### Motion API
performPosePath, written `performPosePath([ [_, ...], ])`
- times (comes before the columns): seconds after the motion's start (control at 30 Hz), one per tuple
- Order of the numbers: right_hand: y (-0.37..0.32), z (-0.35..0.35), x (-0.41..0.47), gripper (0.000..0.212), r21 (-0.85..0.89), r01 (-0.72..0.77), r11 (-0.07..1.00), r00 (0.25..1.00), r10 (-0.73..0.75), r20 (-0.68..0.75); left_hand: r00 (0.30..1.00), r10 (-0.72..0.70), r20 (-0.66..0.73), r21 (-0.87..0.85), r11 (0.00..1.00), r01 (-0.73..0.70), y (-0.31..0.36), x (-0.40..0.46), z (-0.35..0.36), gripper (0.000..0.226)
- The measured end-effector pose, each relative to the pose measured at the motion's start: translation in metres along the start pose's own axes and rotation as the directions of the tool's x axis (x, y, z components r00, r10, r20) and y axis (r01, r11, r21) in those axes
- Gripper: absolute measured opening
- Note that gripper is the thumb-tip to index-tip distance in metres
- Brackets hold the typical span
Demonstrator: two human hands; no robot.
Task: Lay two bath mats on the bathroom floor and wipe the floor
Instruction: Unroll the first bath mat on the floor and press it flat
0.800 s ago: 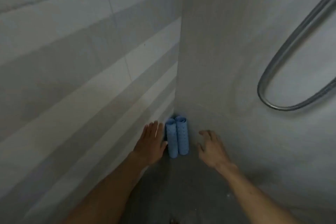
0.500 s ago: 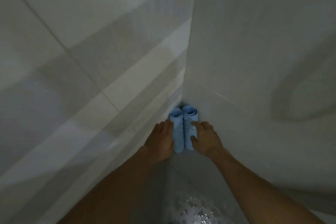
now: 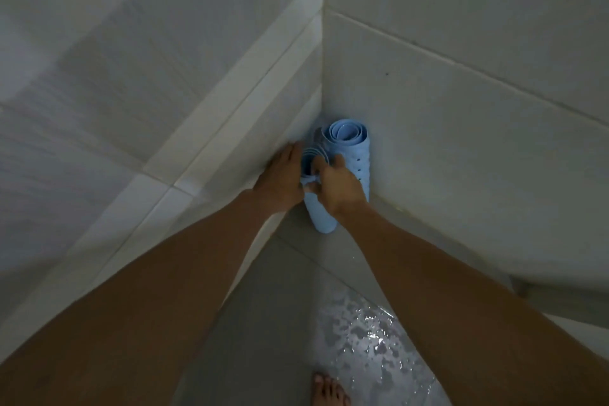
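Now we grip the near rolled mat (image 3: 321, 214) in the far corner, left hand (image 3: 280, 180) and right hand (image 3: 339, 186) curled around it; lift it straight up clear of the second roll (image 3: 351, 145), minding the wet floor (image 3: 365, 336).

There is only one view, from the camera on my head. It looks steeply down into the corner where two walls (image 3: 461, 82) meet, with the floor (image 3: 263, 323) in the lower middle of the frame. My forearms come in from the bottom edge, quite near.
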State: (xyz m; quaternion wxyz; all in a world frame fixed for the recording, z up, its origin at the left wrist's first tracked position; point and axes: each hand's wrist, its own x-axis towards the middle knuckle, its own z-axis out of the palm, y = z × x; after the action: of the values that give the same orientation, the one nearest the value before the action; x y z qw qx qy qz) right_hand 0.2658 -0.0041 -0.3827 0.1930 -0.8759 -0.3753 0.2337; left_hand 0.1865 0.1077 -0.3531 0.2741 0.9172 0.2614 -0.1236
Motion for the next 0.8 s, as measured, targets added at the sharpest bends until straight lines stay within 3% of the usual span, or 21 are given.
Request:
performPosePath([
  [0.1, 0.009, 0.020, -0.028, 0.028, 0.033, 0.094, 0.995, 0.992, -0.091, -0.083, 0.999, 0.042, 0.003, -0.159, 0.986, -0.041, -0.004, -0.010, 0.008, 0.042],
  [0.2, 0.019, 0.032, -0.064, 0.026, 0.098, 0.148, 0.984, 0.983, -0.135, -0.123, 0.988, 0.124, 0.095, -0.318, 0.944, -0.088, -0.004, -0.038, 0.013, 0.053],
  [0.27, 0.022, 0.033, -0.088, 0.032, 0.141, 0.166, 0.976, 0.979, -0.146, -0.143, 0.983, 0.140, 0.120, -0.311, 0.945, -0.097, -0.006, -0.058, 0.017, 0.065],
  [0.33, 0.019, 0.029, -0.112, 0.042, 0.219, 0.099, 0.971, 0.990, -0.075, -0.117, 0.982, 0.128, 0.141, -0.295, 0.952, -0.081, -0.007, -0.076, 0.021, 0.067],
  [0.4, 0.014, 0.024, -0.134, 0.053, 0.253, 0.006, 0.967, 1.000, -0.006, -0.002, 0.978, 0.103, 0.183, -0.289, 0.956, -0.046, -0.006, -0.095, 0.026, 0.067],
  [0.5, 0.009, 0.020, -0.168, 0.067, 0.127, -0.083, 0.988, 0.985, 0.062, 0.160, 0.971, 0.134, 0.196, -0.263, 0.961, -0.080, -0.002, -0.133, 0.035, 0.062],
  [0.6, 0.008, 0.016, -0.213, 0.065, -0.144, -0.163, 0.976, 0.947, 0.196, 0.255, 0.968, 0.152, 0.198, -0.180, 0.977, -0.117, 0.003, -0.174, 0.041, 0.056],
  [0.7, 0.001, 0.009, -0.264, 0.044, -0.322, 0.005, 0.947, 0.990, 0.040, 0.132, 0.952, 0.188, 0.241, -0.108, 0.980, -0.166, 0.007, -0.218, 0.044, 0.055],
  [0.8, -0.017, -0.004, -0.309, 0.038, -0.372, 0.104, 0.922, 0.983, -0.039, 0.177, 0.910, 0.269, 0.316, 0.001, 0.959, -0.284, 0.011, -0.256, 0.049, 0.058],
])
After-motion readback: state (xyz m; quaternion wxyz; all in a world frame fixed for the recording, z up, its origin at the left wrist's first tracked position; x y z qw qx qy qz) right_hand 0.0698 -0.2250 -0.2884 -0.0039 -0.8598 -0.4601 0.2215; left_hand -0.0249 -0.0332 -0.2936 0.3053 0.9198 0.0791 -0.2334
